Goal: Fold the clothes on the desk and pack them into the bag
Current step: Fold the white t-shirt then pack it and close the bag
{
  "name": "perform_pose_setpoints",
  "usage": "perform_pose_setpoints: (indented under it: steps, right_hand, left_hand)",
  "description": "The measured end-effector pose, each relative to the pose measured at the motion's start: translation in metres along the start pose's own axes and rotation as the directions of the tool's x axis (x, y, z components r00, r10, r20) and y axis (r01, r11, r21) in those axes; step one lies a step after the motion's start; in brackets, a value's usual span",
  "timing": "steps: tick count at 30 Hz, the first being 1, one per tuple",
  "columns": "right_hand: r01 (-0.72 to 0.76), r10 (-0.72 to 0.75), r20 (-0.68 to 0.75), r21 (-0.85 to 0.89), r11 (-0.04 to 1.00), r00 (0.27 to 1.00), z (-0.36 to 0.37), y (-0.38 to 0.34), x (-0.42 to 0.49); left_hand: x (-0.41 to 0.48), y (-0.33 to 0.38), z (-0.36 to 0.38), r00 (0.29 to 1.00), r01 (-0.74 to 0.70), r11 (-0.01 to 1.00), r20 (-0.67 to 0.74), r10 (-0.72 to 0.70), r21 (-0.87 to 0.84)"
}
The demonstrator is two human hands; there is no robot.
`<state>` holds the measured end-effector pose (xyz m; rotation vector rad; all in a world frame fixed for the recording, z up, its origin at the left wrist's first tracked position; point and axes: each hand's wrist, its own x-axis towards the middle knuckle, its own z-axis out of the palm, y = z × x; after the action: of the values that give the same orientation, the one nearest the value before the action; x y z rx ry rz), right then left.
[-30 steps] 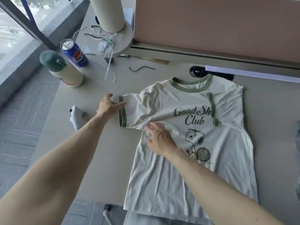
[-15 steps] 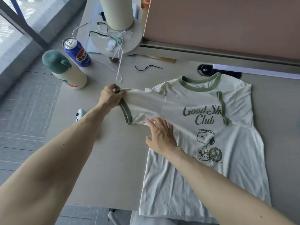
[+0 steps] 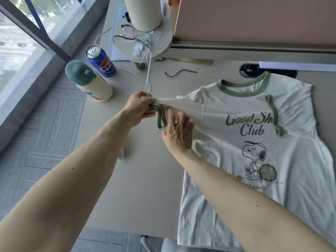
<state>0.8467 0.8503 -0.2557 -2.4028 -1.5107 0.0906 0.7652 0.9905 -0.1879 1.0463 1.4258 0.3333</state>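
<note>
A cream T-shirt (image 3: 227, 160) with green collar and sleeve trim and a cartoon dog print lies face up on the beige desk (image 3: 138, 188). Its right sleeve is folded in over the chest. My left hand (image 3: 140, 108) pinches the green cuff of the left sleeve and holds it lifted off the desk. My right hand (image 3: 179, 133) lies with straight fingers against the sleeve just right of the cuff, near the armpit. No bag is in view.
A blue soda can (image 3: 101, 61) and a cream bottle with a green cap (image 3: 89, 80) stand at the desk's left edge. Behind them a round stand (image 3: 163, 40) carries cables and a white cylinder. A black cord (image 3: 180, 72) lies loose. A pink panel (image 3: 254, 19) closes the back.
My left hand went from resting at the sleeve's cuff to pinching it and lifting it off the desk. My right hand slid up toward the cuff. The camera moved closer.
</note>
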Motion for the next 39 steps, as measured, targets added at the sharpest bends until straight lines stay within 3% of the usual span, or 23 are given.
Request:
perform_pose_setpoints:
  steps: [4, 7, 12, 17, 21, 24, 26, 28, 30, 32, 35, 37, 39]
  right_hand:
    - [-0.025, 0.034, -0.084, 0.103, 0.994, 0.996, -0.004, -0.004, 0.001]
    - [0.018, 0.014, -0.138, 0.227, 0.974, 0.990, -0.012, 0.000, -0.007]
    - [-0.045, 0.111, -0.086, 0.556, 0.830, 0.990, -0.037, 0.000, -0.025]
    - [-0.385, 0.411, 0.206, 0.820, 0.422, 0.888, -0.078, 0.021, -0.026]
    - [-0.545, 0.459, 0.476, 0.838, 0.021, 0.750, -0.096, 0.056, -0.024]
    - [-0.603, 0.494, 0.565, 0.792, -0.098, 0.661, -0.098, 0.088, -0.019]
    - [-0.630, 0.548, 0.565, 0.772, -0.086, 0.617, -0.097, 0.110, -0.017]
    - [-0.686, 0.578, 0.566, 0.728, -0.014, 0.589, -0.091, 0.131, -0.019]
    - [-0.733, 0.584, 0.543, 0.667, 0.136, 0.603, -0.083, 0.149, -0.026]
    - [-0.734, 0.576, 0.484, 0.580, 0.353, 0.659, -0.077, 0.160, -0.033]
    - [-0.703, 0.552, 0.437, 0.481, 0.525, 0.711, -0.073, 0.164, -0.048]
    - [-0.675, 0.524, 0.425, 0.458, 0.579, 0.738, -0.070, 0.165, -0.056]
    - [-0.668, 0.503, 0.441, 0.443, 0.597, 0.743, -0.066, 0.167, -0.058]
  left_hand:
    - [-0.007, 0.003, 0.002, 0.999, -0.001, 1.000, 0.033, 0.002, -0.024]
    - [-0.010, 0.009, 0.004, 0.998, -0.061, 0.997, 0.014, 0.060, 0.057]
    - [-0.018, 0.027, 0.024, 0.980, -0.196, 0.976, -0.024, 0.199, 0.100]
    - [-0.033, 0.052, 0.080, 0.943, -0.319, 0.937, 0.148, 0.299, 0.141]
    - [-0.037, 0.059, 0.139, 0.902, -0.392, 0.904, 0.265, 0.341, 0.172]
    - [-0.034, 0.052, 0.175, 0.877, -0.419, 0.888, 0.338, 0.341, 0.190]
    - [-0.024, 0.043, 0.188, 0.848, -0.455, 0.859, 0.407, 0.339, 0.233]
    - [-0.011, 0.035, 0.188, 0.822, -0.536, 0.750, 0.441, 0.359, 0.389]
    - [0.003, 0.028, 0.176, 0.827, -0.562, 0.580, 0.411, 0.384, 0.589]
    - [0.016, 0.023, 0.159, 0.861, -0.487, 0.490, 0.304, 0.407, 0.723]
    - [0.029, 0.018, 0.142, 0.936, -0.304, 0.567, 0.131, 0.326, 0.766]
    - [0.031, 0.016, 0.142, 0.973, -0.221, 0.606, 0.133, 0.188, 0.764]
    - [0.036, 0.013, 0.146, 0.979, -0.206, 0.626, 0.153, 0.138, 0.752]
